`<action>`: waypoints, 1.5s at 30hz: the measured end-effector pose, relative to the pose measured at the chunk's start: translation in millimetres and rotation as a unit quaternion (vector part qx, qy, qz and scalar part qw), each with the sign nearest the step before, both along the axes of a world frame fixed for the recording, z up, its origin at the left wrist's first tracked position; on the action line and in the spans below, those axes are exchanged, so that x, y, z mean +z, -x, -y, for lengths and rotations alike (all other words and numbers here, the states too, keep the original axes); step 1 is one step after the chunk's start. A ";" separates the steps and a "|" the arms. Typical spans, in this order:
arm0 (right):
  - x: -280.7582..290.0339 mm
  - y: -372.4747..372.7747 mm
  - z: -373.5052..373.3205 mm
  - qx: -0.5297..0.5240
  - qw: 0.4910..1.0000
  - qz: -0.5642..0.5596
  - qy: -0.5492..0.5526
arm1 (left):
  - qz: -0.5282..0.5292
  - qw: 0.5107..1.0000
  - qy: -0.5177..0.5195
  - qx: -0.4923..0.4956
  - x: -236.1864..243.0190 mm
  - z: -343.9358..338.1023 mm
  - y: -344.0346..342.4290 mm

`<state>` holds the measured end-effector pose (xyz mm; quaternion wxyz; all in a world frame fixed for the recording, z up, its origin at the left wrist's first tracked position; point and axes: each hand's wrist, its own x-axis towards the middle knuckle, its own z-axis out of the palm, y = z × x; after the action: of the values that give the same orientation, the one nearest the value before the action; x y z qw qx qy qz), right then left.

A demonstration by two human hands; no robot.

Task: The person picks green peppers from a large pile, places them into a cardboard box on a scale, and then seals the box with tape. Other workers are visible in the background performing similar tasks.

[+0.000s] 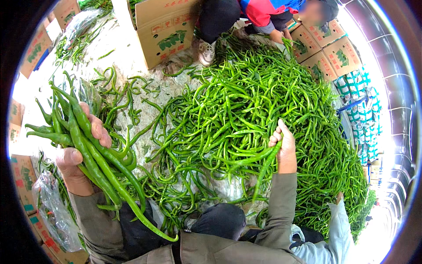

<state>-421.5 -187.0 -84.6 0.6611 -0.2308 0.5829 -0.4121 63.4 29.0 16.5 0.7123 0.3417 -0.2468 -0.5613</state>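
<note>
Plainly, our left hand [71,162] had its grip full of a bunch of green peppers [81,141] at nine o'clock; our right hand [286,144] pinched at least one pepper [265,170] at three, above the pile [246,103]. A slackened left hold could have spilled the outer ones.

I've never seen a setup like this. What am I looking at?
No machine here: a wide camera on the head of a person looks down at the work. The bare left hand has a bunch of long, glossy green peppers in its grip; the bare right hand holds at least one slender green pepper. A large heap of green peppers lies on pale, stained ground. Farther off are a brown cardboard box and another person's blue-and-red sleeve.
</note>
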 end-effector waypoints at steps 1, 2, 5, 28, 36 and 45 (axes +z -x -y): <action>-1.4 4.3 2.1 0.044 0.999 0.018 -0.008 | 0.003 1.000 -0.004 -0.003 0.7 0.7 -0.3; -5.5 5.5 5.9 0.090 0.995 0.040 -0.023 | 0.007 1.000 -0.009 0.001 1.7 1.3 -0.1; -23.5 -19.4 10.0 0.140 0.987 -0.078 -0.020 | 0.020 1.000 -0.022 0.004 0.3 5.9 3.6; -150.2 -84.0 34.7 0.127 0.884 -0.450 0.014 | 0.039 0.999 -0.010 -0.034 12.8 -6.7 -6.7; -93.8 -58.0 -15.2 -0.013 0.954 -0.282 0.098 | 0.068 0.996 -0.051 -0.033 24.7 -13.7 -6.8; 20.9 60.0 16.0 -0.434 0.825 -0.278 0.232 | 0.093 0.993 -0.058 -0.052 22.8 -9.3 7.9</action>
<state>-481.5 -203.0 -63.6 0.1504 -0.2056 0.6692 -0.6981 55.5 38.3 39.2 0.6352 0.4200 -0.2966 -0.5762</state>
